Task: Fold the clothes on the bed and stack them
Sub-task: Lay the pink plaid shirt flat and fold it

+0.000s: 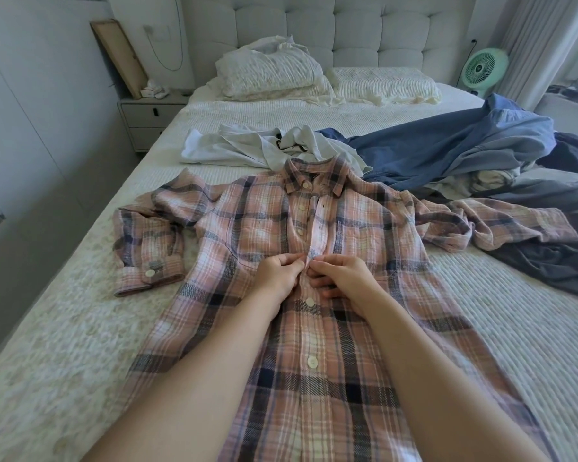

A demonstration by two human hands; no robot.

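Forearms reach in from the near edge, both laid over the lower front of a pink plaid shirt [314, 295] that lies face up and lengthwise on the bed [64, 328], hem toward the person and collar away. It is spread flat like this, I judge, so the front can be closed before any folding starts. The left hand [277, 273] and right hand [339, 278] meet at the button placket mid-chest, almost touching each other. On each, thumb and fingertips are curled in and pinch the cloth at either side of the opening; the button itself is hidden under the fingers. The buttons nearer the hem look fastened, while the placket beyond the hands gapes slightly, so the work seems to run from hem to collar

The left sleeve [147, 248] is bent back on itself with its cuff pointing toward the person; the right sleeve [498, 228] trails out crumpled over darker cloth. Neither is arranged yet, which fits a fold not yet begun

Just past the collar sits a rumpled white garment [234, 148], touching the shirt, and beside it a heap of blue clothes [447, 151] sprawls toward the bed's right side. No folded stack shows anywhere. Farthest off, pillows [271, 75] rest against the tufted headboard [347, 28]
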